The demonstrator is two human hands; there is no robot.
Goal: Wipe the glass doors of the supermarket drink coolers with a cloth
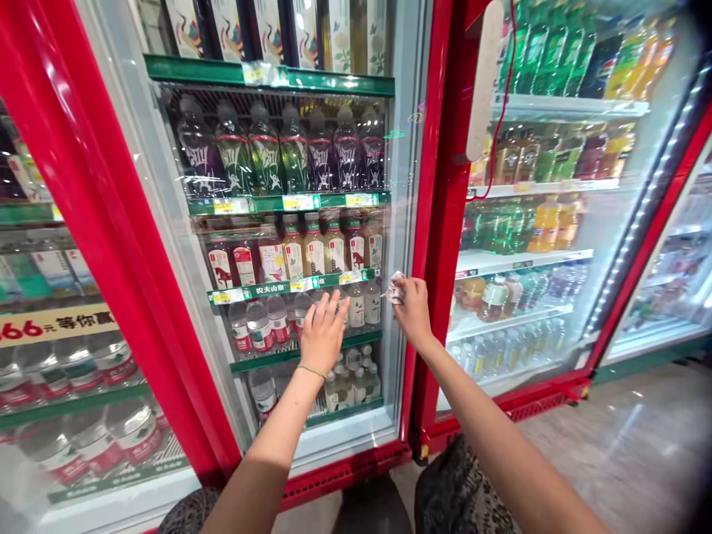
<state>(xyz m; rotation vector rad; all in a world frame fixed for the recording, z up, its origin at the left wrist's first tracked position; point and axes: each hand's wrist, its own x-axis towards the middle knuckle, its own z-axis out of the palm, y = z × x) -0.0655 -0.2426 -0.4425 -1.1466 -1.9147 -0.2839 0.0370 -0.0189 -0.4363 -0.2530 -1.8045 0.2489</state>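
Observation:
My left hand (324, 330) is raised with its fingers stretched out, in front of the glass door (397, 222) of a red-framed drinks cooler. Whether its fingertips touch the glass I cannot tell. At the door's right side, my right hand (412, 308) pinches a small crumpled white tissue (397, 289) close to the glass. Behind the door stand rows of bottles: dark ones with white lettering (293, 152), tea bottles with white labels (315, 248), and water bottles with red labels (259, 326) partly behind my left hand.
Green shelf strips (294, 285) carry price tags. On the right stands another lit cooler (526, 263) with green and orange drinks; a white bar (483, 81) and a red cord (500, 119) hang between the coolers. Another red-framed cooler fills the left side. Grey floor (639, 437) lies lower right.

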